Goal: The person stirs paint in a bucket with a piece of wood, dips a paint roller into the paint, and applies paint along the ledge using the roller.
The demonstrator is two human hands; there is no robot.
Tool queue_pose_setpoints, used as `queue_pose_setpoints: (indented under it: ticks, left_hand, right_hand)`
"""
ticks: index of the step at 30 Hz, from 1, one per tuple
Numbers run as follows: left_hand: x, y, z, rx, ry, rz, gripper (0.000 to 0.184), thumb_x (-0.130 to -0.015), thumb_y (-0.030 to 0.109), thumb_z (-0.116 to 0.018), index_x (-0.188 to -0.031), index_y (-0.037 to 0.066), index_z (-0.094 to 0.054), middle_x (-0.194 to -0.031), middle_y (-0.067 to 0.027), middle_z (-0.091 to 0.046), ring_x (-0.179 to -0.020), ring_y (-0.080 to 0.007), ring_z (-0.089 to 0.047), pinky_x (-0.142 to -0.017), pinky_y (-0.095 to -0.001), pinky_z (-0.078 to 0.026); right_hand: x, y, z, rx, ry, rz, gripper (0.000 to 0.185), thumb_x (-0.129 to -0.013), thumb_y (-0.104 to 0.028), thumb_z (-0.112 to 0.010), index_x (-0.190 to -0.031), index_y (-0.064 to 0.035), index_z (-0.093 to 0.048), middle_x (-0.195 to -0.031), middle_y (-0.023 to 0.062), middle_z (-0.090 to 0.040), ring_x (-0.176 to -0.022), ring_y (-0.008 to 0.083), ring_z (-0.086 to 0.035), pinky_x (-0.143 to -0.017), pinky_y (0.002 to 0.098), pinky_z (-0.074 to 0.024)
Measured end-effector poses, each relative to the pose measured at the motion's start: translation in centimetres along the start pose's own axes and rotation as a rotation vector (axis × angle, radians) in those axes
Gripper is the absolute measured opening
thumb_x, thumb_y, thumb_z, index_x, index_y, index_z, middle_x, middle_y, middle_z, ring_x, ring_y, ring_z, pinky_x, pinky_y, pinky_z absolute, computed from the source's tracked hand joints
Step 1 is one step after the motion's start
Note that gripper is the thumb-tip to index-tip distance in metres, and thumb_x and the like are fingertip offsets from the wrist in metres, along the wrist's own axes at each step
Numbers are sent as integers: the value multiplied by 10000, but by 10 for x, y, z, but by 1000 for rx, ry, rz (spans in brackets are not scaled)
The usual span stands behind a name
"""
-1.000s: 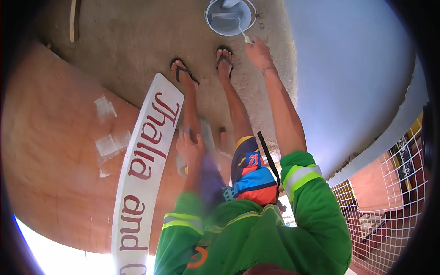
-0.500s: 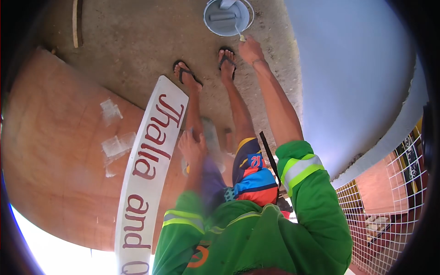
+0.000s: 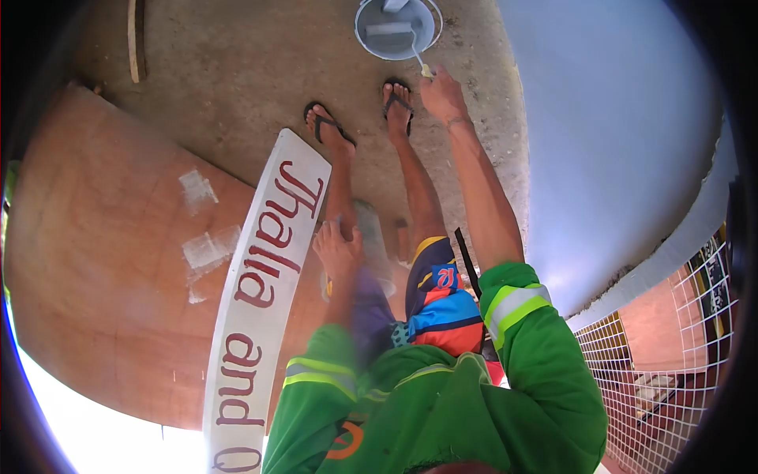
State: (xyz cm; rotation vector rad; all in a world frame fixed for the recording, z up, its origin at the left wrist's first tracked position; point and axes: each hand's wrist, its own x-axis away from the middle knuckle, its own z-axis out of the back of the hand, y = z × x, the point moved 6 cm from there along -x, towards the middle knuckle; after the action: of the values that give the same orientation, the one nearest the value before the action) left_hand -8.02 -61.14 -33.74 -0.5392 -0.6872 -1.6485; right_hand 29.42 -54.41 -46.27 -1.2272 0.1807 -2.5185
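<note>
Nearest, the left hand (image 3: pixel 339 250) lay by the left knee, its fingers bent; whether it gripped anything could not be told. Left of it a white sign (image 3: pixel 264 276), lettered in red, ran alongside the leg, over a brown board (image 3: pixel 118 261) with pale patches. To the near right was white mesh (image 3: pixel 671 387); a pale curved wall (image 3: pixel 616 142) rose beyond it. Farther off, past the sandalled feet (image 3: pixel 397 103), the right hand (image 3: pixel 444 96) gripped the roller (image 3: pixel 390 28) by its handle, the head inside the bucket (image 3: pixel 426 39). At far left lay a wood strip (image 3: pixel 136 39).
</note>
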Motion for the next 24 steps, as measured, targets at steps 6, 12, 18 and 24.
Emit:
queue_pose_setpoints:
  ticks: [6,12,18,24]
  left_hand:
    - [1,-2,-2,3,7,-9,500,-810,340,-618,-1233,75,-595,-1180,-210,-605,-1133,-357,-547,-1013,-483,-370]
    - [-1,-2,-3,2,18,-19,497,-814,342,-613,-1234,77,-594,-1179,-210,-603,-1132,-357,-545,-1017,-485,-364]
    - [-5,1,0,-2,-34,-21,488,-822,344,-607,-1220,63,-598,-1175,-211,-602,-1130,-360,-545,-1014,-486,-366]
    - [-2,4,-1,-14,-17,-51,492,-822,346,-610,-1211,45,-597,-1165,-213,-603,-1127,-365,-543,-1000,-490,-373]
  right_hand:
    - [31,9,10,62,125,78,454,-853,-264,-570,-1247,-42,-537,-1082,237,-654,-1023,443,-609,-865,514,-494]
    - [69,26,6,28,294,234,388,-845,-196,-629,-1216,-92,-582,-1069,162,-608,-956,403,-620,-796,507,-503]
    - [68,3,23,55,235,239,408,-835,-172,-654,-1224,-85,-568,-1083,159,-594,-963,395,-612,-790,489,-504]
    - [58,12,3,124,257,279,344,-847,-135,-638,-1185,-114,-580,-1035,145,-595,-924,377,-628,-751,485,-515]
